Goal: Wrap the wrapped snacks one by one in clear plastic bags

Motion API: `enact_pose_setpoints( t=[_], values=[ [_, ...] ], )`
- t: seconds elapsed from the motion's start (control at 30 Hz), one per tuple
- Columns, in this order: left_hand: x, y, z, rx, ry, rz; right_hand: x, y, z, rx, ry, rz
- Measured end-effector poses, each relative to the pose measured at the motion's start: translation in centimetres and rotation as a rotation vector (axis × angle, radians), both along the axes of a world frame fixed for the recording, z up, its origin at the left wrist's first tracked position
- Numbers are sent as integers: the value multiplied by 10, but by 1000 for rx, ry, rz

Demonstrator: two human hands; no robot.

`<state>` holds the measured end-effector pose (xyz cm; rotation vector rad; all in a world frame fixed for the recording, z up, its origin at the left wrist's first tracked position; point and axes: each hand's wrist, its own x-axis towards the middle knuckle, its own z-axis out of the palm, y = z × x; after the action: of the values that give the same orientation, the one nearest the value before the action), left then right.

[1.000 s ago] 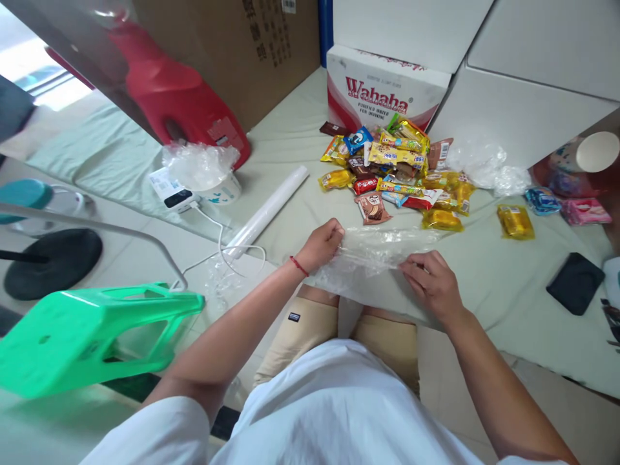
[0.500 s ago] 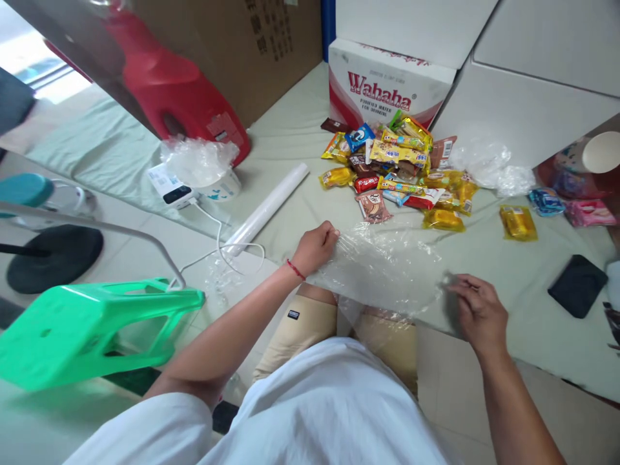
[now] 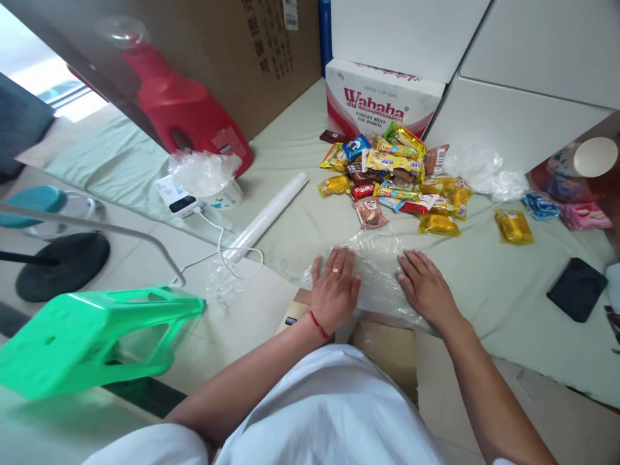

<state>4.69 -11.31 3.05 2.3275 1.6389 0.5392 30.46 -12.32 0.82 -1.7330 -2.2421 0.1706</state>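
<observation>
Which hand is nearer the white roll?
Left. The left hand lies flat on the clear film, right of the white roll; the right hand is farther right, at the film's other side.

The film (image 3: 380,268) is clear with whitish glints, the cloth (image 3: 508,297) pale green. The roll (image 3: 268,216) is glossy white, the jug (image 3: 196,106) red, the stool (image 3: 72,329) bright green. The box (image 3: 375,103) is white with red lettering and red bands; the carton (image 3: 217,64) is brown with dark characters. The snacks (image 3: 392,161) mix yellow, brown, red and blue. The cup (image 3: 223,197) is white, printed blue; the pouch (image 3: 576,289) is black, the wristband (image 3: 318,325) red.
</observation>
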Motion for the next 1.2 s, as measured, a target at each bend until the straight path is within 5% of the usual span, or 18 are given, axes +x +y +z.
enact_pose_setpoints(
  t=[0.13, 0.27, 0.37, 0.5, 0.57, 0.67, 0.83, 1.03, 1.2],
  values=[
    [2, 22, -31, -20, 92, -67, 17, -34, -15, -24, -32, -117],
    [4, 79, -33, -25, 116, -337, 30, -52, 2, 35, -12, -182],
    [3, 123, -29, -38, 139, -553, 30, -34, 26, 167, 21, -189],
    [-3, 140, -21, -26, 154, -704, 13, 18, 36, 118, 20, 68],
    [-7, 124, -15, 42, 128, -635, 3, 40, 26, 26, -56, 124],
    [-11, 85, -11, 156, 48, -362, -6, 53, 1, -42, -138, 26],
    [-11, 65, -22, 39, 65, -218, 0, 40, -20, 11, -121, -143],
    [-22, 105, -31, 3, 133, -317, 24, 57, 15, -13, -83, -262],
    [-30, 95, -33, 33, 145, -339, 15, 132, 57, 221, -77, -203]
  ],
)
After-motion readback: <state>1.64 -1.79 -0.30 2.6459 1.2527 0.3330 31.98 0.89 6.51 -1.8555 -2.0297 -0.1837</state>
